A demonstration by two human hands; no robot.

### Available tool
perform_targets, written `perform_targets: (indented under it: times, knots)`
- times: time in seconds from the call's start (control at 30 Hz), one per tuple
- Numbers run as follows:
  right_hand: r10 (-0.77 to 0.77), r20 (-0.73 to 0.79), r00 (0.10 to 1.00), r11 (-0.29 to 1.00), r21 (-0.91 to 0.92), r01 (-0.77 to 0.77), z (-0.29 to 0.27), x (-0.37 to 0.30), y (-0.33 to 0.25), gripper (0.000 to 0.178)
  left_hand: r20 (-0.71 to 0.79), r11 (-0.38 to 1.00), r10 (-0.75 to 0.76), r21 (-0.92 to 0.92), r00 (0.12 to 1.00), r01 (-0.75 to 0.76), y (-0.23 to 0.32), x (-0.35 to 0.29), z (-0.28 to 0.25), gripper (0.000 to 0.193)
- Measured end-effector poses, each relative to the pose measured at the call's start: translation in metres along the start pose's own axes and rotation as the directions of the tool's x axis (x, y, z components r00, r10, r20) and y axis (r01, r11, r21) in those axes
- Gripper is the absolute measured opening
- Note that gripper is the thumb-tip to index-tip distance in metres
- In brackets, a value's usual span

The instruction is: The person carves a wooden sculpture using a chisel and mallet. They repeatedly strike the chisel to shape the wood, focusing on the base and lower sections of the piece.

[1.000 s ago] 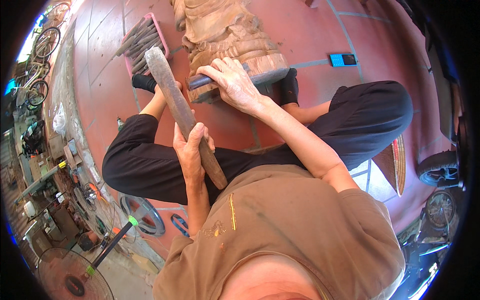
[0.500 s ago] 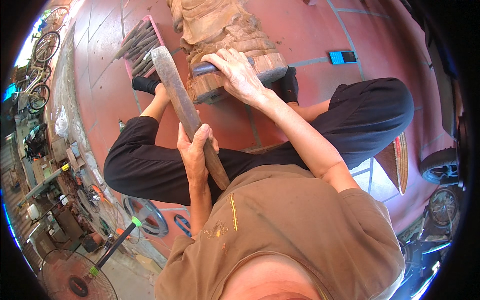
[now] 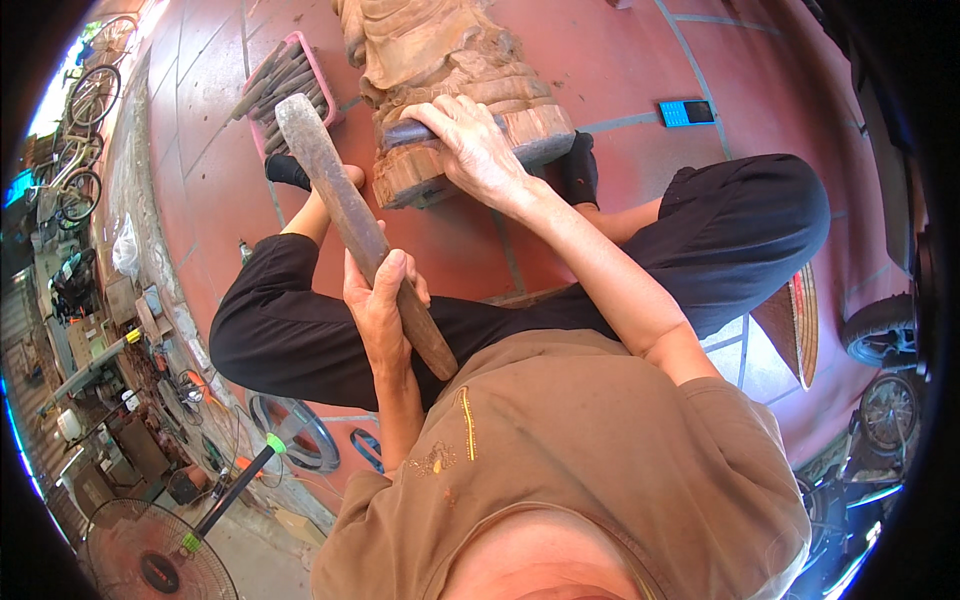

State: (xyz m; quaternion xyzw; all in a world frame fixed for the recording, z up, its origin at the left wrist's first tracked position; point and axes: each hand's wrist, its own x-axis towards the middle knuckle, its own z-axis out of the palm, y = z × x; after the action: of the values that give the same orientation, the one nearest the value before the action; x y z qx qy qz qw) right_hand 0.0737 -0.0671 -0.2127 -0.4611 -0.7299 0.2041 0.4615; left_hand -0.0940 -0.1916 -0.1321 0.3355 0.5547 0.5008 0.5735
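A long worn wooden bar (image 3: pixel 345 185), like a flat club, slants from my lap up and to the left. My left hand (image 3: pixel 385 290) is wrapped round its lower half. Beyond it lies a carved wooden figure (image 3: pixel 440 65), its rough-cut base (image 3: pixel 412 178) towards me. Over that base my right hand (image 3: pixel 478 150) rests with its fingers curled round a dark, smooth, rod-like piece (image 3: pixel 408 133). Both ends of this piece show beside the hand; its middle is hidden, so I cannot tell its exact kind.
A pink basket (image 3: pixel 328 85) of chisel-like tools stands left of the carving. On the red tiles to the right lies a blue keypad phone (image 3: pixel 687 113). My crossed legs frame the work. A fan (image 3: pixel 155 560) stands at lower left, a wheel (image 3: pixel 880 335) at right.
The upper end of the wooden bar has swung left, away from the carving's base, and my left hand has shifted slightly left with it. My right hand stays nearly still.
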Motion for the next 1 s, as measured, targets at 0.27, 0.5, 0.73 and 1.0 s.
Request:
perform_targets:
  times: [0.27, 0.5, 0.73, 1.0]
  knots:
    - [0.019, -0.014, 1.0, 1.0, -0.008, -0.019, 0.003, -0.001, 0.002, 0.044, -0.027, 0.997, 0.063, -0.035, 0.998, -0.064, 0.003, -0.002, 0.005, 0.055]
    - [0.014, -0.038, 0.999, 1.0, -0.02, -0.015, 0.003, -0.001, 0.002, 0.045, -0.006, 0.975, -0.023, 0.219, 1.0, 0.024, 0.007, 0.003, 0.016, 0.043]
    - [0.008, -0.056, 0.998, 1.0, -0.003, -0.008, 0.0, 0.001, 0.002, 0.043, -0.04, 0.994, 0.092, -0.062, 0.995, -0.094, 0.005, 0.002, 0.01, 0.045]
    - [0.014, -0.024, 1.0, 0.999, -0.033, -0.015, -0.003, 0.0, 0.002, 0.043, 0.055, 0.975, -0.074, 0.214, 0.996, 0.06, 0.004, 0.007, 0.018, 0.03]
